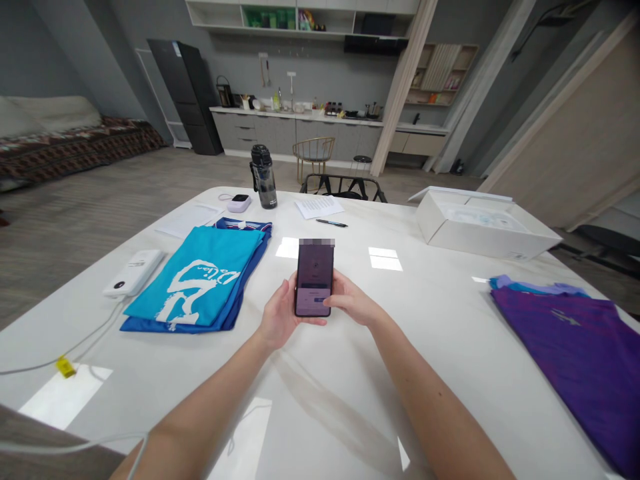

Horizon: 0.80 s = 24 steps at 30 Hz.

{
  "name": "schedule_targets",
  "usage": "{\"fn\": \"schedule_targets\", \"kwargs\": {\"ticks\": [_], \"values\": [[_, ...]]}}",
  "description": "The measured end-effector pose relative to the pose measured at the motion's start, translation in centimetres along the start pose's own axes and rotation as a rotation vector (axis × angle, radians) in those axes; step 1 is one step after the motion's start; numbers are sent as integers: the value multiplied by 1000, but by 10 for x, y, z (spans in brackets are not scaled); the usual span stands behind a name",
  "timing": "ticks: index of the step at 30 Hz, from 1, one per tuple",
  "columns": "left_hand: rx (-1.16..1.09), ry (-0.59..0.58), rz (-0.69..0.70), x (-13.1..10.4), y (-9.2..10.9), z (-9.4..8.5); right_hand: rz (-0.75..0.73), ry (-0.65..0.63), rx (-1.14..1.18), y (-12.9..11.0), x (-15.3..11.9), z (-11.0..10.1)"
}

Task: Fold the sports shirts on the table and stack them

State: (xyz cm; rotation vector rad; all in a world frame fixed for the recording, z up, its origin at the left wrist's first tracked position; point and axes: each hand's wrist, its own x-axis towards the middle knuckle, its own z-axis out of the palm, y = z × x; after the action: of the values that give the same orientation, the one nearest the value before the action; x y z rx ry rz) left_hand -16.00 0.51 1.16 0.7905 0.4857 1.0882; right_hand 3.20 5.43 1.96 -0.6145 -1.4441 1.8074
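A dark smartphone [315, 277] is held upright over the middle of the white table [430, 333], its screen facing me and showing a pale panel at the bottom. My left hand [281, 313] is wrapped round the phone's left side and lower back, with fingertips showing beneath it. My right hand [353, 300] grips the right edge, its thumb on the lower right of the screen. Left of the phone lie folded shirts, a turquoise one [200, 273] with white lettering on top of blue ones. Behind the phone is a black pen [332, 223] beside a printed sheet [319, 207].
A cabled white device [134, 273], a small lilac gadget [239, 203] and a dark bottle [264, 177] stand on the left. At the right are an open white box [485, 223] and purple clothing [575, 347]. A black chair [345, 187] is beyond the far edge.
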Motion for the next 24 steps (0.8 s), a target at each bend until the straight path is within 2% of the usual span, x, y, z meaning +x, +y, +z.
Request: {"fn": "schedule_targets", "kwargs": {"ticks": [11,14,17,21,24], "values": [[-36,1,-17,0,0,0,26,14,34,-2,0,2],[-14,18,-3,0,0,2,68,49,142,2,1,6],[48,66,18,3,0,7,55,145,303,12,3,10],[322,193,-64,11,6,6,69,240,458,26,9,10],[767,393,-7,17,22,-13,153,279,505,28,23,3]]}}
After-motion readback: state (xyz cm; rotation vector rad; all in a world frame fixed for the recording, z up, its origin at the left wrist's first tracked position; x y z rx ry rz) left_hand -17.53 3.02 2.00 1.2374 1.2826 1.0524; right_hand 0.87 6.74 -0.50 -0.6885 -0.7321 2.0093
